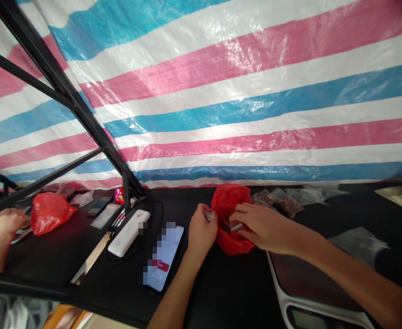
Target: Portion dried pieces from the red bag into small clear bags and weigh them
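A red plastic bag (231,196) stands open on the black table, with dark contents partly visible inside. My left hand (202,228) is at the bag's left side, its fingers closed around a small clear plastic piece (208,214). My right hand (255,226) reaches over the bag's mouth from the right, fingers bent into the opening; what its fingertips hold, if anything, is hidden. Just right of the bag lie clear packets with brown contents (285,201). A scale (317,278) with a dark plate and a small display sits under my right forearm.
A lit phone (164,260) and a white power strip (128,233) with cables lie left. Beyond a black metal frame (127,192) are another person's hands (10,224) and a second red bag (51,212). Clear plastic bags (358,246) lie right. Striped sheeting (242,100) hangs behind.
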{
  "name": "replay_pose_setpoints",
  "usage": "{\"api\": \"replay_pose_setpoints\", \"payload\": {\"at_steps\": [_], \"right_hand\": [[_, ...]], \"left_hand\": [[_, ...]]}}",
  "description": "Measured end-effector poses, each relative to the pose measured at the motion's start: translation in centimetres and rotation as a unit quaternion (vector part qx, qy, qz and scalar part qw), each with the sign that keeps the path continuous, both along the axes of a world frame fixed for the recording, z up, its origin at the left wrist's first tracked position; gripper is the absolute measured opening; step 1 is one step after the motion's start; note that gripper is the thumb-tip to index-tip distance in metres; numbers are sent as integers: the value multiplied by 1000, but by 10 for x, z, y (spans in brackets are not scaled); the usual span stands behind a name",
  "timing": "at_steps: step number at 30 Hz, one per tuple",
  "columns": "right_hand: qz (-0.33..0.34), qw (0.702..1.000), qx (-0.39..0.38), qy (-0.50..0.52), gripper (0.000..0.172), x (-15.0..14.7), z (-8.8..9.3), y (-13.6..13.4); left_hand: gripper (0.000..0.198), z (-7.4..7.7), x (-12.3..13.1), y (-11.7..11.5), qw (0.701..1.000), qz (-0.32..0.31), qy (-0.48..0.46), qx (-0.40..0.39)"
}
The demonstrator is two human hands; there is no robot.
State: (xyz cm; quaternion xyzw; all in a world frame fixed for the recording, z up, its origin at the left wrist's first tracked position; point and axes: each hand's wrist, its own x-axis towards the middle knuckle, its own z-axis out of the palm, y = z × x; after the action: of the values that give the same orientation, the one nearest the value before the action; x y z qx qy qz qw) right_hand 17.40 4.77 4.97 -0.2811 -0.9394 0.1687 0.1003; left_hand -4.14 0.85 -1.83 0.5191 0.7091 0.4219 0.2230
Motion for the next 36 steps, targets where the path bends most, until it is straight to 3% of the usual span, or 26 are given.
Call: {"api": "replay_pose_setpoints", "payload": {"at_steps": [6,10,14,17,19,22,29,36], "right_hand": [[55,995,-76,-29,27,6,8,-6],[37,996,-69,-43,21,8,6,-4],[-30,998,19,-53,17,6,-2,-1],[-55,993,56,-83,21,2,-6,1],[-57,992,57,-100,24,-1,-8,1],[-58,991,50,-109,24,-5,-9,1],[-70,992,13,-104,20,-1,-11,7],[-71,994,25,-84,25,1,-14,11]], "left_hand": [[10,2,0,1,999,-16,-30,33],[16,2,-2,2,999,-9,-29,35],[28,3,-9,-6,997,-22,-31,-66],[37,6,-10,-16,964,-124,-125,-201],[37,8,-7,-20,939,-180,-176,-235],[31,10,1,-20,936,-198,-222,-189],[24,-4,4,-4,975,-99,-197,-33],[27,-7,11,0,967,-119,-223,18]]}}
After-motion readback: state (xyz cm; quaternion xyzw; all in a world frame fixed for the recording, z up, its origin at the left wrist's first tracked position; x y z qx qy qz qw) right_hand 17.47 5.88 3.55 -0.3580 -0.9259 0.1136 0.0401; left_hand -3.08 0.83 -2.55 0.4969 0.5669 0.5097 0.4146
